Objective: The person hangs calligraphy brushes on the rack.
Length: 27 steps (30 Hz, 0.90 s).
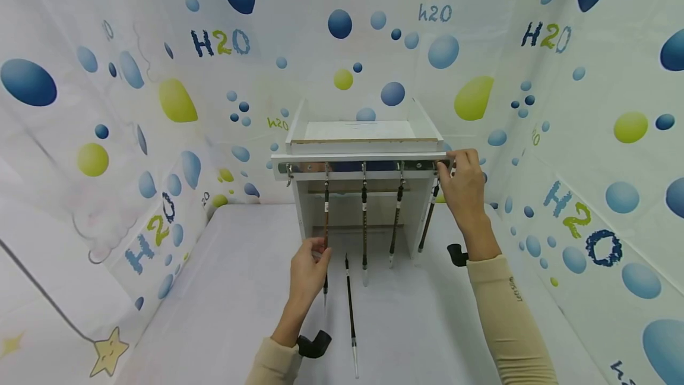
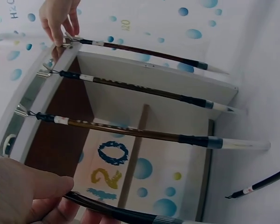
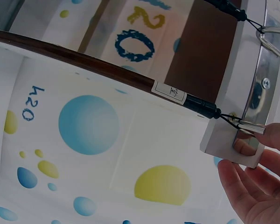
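Note:
A white rack (image 1: 283, 174) carries a metal strip with hooks, and calligraphy brushes hang from it by loops. My left hand (image 1: 308, 272) pinches the leftmost hanging brush (image 1: 326, 218) partway down its handle. At the rack's right end, my right hand (image 1: 464, 189) grips the board's edge, its thumb against the end hook (image 3: 252, 126). From that hook a brown-handled brush (image 3: 107, 67) hangs by its cord. Between the hands hang a middle brush (image 1: 364, 224) and another brush (image 1: 396, 221). The leftmost hook (image 1: 290, 174) holds no brush.
On the white table (image 1: 224, 314) a loose brush (image 1: 351, 308) lies with its pale end toward me. A shallow white tray-like top (image 1: 363, 147) sits above the rack. Patterned curtains (image 1: 342, 52) with blue and green dots surround the table.

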Each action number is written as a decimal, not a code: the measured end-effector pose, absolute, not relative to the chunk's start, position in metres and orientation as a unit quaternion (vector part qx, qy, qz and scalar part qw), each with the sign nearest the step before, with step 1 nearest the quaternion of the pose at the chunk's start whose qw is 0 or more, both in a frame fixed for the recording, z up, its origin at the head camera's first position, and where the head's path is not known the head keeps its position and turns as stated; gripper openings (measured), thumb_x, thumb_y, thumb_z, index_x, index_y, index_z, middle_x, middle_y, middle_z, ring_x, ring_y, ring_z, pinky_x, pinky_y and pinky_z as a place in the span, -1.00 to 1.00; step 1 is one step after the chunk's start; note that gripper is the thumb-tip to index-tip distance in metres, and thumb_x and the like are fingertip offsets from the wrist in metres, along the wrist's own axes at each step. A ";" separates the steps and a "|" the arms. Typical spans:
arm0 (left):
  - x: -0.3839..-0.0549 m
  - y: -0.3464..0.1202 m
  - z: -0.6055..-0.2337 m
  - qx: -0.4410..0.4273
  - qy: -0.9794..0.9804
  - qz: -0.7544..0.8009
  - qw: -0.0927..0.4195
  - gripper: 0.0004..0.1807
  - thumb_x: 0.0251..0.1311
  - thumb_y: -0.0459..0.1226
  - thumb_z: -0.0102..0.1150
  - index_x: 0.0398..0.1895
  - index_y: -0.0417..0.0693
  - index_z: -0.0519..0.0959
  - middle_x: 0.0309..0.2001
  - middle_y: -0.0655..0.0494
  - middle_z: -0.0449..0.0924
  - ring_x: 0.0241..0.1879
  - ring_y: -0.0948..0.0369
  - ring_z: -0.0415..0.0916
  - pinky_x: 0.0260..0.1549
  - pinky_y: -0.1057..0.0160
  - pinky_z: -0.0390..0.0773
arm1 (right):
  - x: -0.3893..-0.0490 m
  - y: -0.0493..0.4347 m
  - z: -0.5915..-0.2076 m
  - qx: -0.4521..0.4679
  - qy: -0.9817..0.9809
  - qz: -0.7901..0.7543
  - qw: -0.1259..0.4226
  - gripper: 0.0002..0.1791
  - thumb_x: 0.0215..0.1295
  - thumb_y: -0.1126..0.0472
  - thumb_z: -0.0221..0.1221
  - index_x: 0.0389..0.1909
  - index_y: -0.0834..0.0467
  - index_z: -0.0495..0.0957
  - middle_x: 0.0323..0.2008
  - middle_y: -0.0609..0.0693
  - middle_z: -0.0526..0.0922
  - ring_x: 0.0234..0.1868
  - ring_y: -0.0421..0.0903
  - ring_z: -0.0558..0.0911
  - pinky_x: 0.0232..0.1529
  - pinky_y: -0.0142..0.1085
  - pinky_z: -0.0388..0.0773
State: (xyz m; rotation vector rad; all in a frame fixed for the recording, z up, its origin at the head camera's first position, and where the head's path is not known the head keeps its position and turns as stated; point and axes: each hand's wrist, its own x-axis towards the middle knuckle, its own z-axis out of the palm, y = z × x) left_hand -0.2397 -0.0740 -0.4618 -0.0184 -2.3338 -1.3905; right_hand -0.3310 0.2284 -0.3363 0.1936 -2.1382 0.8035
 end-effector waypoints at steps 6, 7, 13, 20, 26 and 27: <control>-0.251 -0.074 -0.470 -0.008 -0.842 -0.494 0.215 -0.75 0.26 -0.32 0.28 -0.03 -0.21 0.59 -0.21 -0.05 0.69 -0.37 0.16 0.64 -0.49 0.36 0.54 | -0.331 0.228 -0.337 0.078 -0.849 0.318 0.414 -0.66 0.36 0.32 0.22 0.05 0.45 0.52 0.05 0.34 0.48 0.00 0.26 0.63 -0.02 0.02 0.67; -0.253 -0.074 -0.471 -0.008 -0.844 -0.492 0.214 -0.75 0.27 -0.32 0.27 -0.03 -0.21 0.59 -0.20 -0.06 0.69 -0.36 0.14 0.65 -0.48 0.35 0.55 | -0.331 0.228 -0.337 0.078 -0.850 0.318 0.414 -0.66 0.36 0.32 0.22 0.05 0.45 0.52 0.05 0.34 0.48 0.00 0.26 0.63 -0.02 0.02 0.67; -0.266 -0.074 -0.476 -0.004 -0.846 -0.492 0.206 -0.75 0.27 -0.31 0.27 -0.03 -0.22 0.59 -0.15 -0.09 0.71 -0.29 0.07 0.68 -0.41 0.26 0.63 | -0.330 0.228 -0.336 0.075 -0.851 0.323 0.408 -0.66 0.37 0.30 0.22 0.06 0.44 0.51 0.05 0.33 0.48 0.01 0.26 0.63 0.00 0.02 0.67; -0.280 -0.073 -0.479 -0.023 -0.844 -0.487 0.221 -0.77 0.25 -0.35 0.28 -0.08 -0.28 0.59 -0.16 -0.17 0.71 -0.27 -0.02 0.70 -0.38 0.15 0.68 | -0.330 0.228 -0.335 0.076 -0.851 0.321 0.408 -0.66 0.37 0.30 0.22 0.06 0.43 0.51 0.05 0.33 0.48 0.01 0.24 0.62 0.01 0.03 0.66; -0.290 -0.072 -0.480 -0.031 -0.844 -0.488 0.221 -0.79 0.25 -0.35 0.28 -0.10 -0.28 0.60 -0.18 -0.16 0.72 -0.29 -0.01 0.70 -0.42 0.18 0.66 | -0.330 0.229 -0.335 0.080 -0.850 0.322 0.409 -0.67 0.36 0.32 0.22 0.05 0.44 0.51 0.04 0.33 0.48 0.01 0.25 0.62 0.00 0.02 0.66; -0.292 -0.072 -0.480 -0.030 -0.845 -0.488 0.218 -0.79 0.25 -0.35 0.28 -0.10 -0.28 0.60 -0.18 -0.15 0.72 -0.29 0.00 0.70 -0.43 0.20 0.65 | -0.330 0.229 -0.335 0.080 -0.850 0.323 0.409 -0.67 0.36 0.32 0.22 0.05 0.44 0.51 0.04 0.33 0.48 0.01 0.26 0.62 0.00 0.02 0.67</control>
